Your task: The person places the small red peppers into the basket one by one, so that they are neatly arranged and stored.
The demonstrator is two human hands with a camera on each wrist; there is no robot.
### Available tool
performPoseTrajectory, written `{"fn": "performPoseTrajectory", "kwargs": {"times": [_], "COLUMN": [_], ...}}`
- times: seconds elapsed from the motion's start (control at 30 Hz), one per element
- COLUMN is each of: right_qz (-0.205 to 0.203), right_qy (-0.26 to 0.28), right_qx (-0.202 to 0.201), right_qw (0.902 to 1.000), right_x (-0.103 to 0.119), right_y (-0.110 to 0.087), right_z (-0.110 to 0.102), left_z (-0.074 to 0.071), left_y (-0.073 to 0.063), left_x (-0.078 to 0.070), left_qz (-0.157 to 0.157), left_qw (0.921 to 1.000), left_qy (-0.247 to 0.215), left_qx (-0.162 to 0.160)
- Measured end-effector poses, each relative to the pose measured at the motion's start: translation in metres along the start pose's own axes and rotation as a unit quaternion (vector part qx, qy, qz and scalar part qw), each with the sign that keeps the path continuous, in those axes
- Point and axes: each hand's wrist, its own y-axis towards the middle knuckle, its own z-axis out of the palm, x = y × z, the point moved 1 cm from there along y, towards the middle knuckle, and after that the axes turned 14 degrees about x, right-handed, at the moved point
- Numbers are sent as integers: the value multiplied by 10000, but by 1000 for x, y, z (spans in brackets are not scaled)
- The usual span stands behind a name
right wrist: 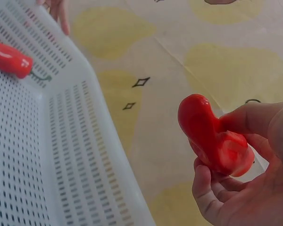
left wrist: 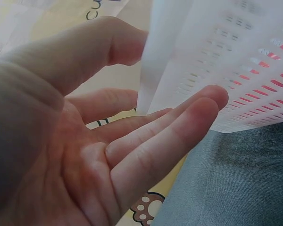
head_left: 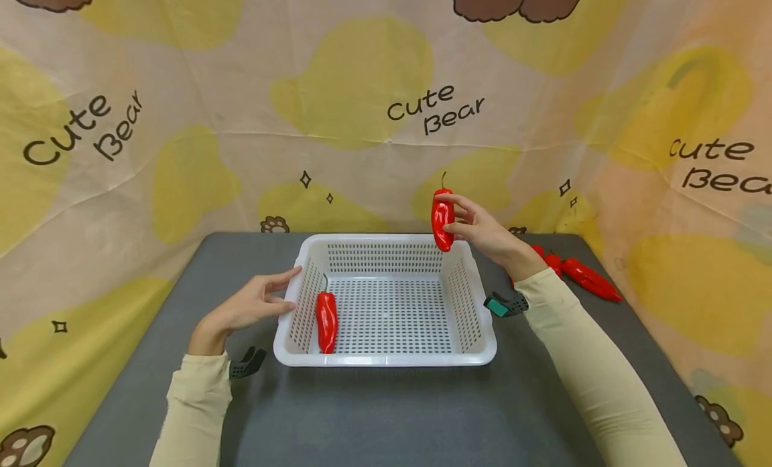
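Note:
A glossy red chili pepper [head_left: 442, 219] with a thin stem pointing up is pinched between the thumb and fingers of my right hand [head_left: 482, 232]. It is held upright above the far right corner of a white perforated plastic basket [head_left: 386, 360]. In the right wrist view, the pepper [right wrist: 195, 117] shows its rounded end towards the camera. Inside the basket at the left lies another red pepper [head_left: 327, 323], stem away from me. My left hand [head_left: 250, 303] is at the basket's left side, its fairly straight thumb and fingers touching the rim and outer wall.
Several red peppers [head_left: 591, 280] lie on the grey table [head_left: 386, 413] to the right of the basket, partly hidden behind my right forearm. A patterned cloth [head_left: 356, 85] with lettering hangs behind the table and along its sides.

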Motion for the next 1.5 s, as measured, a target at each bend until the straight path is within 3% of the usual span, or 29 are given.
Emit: {"fn": "performPoseTrajectory", "kwargs": {"times": [0.63,0.9,1.13,1.3,1.5], "right_qz": [-608,-743,-755,-519,-172], "right_qy": [575,980,1133,983,539], "right_qx": [409,312,494,850,1604], "right_qw": [9957,9919,9895,9902,9854], "right_x": [4,6,5,0,-10], "right_y": [44,61,73,74,76], "right_z": [44,65,85,99,110], "left_z": [-2,-4,-4,-1,1], "left_y": [4,4,5,4,3], "left_x": [-3,-3,-2,-2,-2], "left_qz": [-35,-20,-37,-61,-120], "left_qw": [10000,10000,10000,10000,9999], "left_qy": [-28,-20,34,21,42], "left_qx": [-1,-30,-64,-33,-52]}}
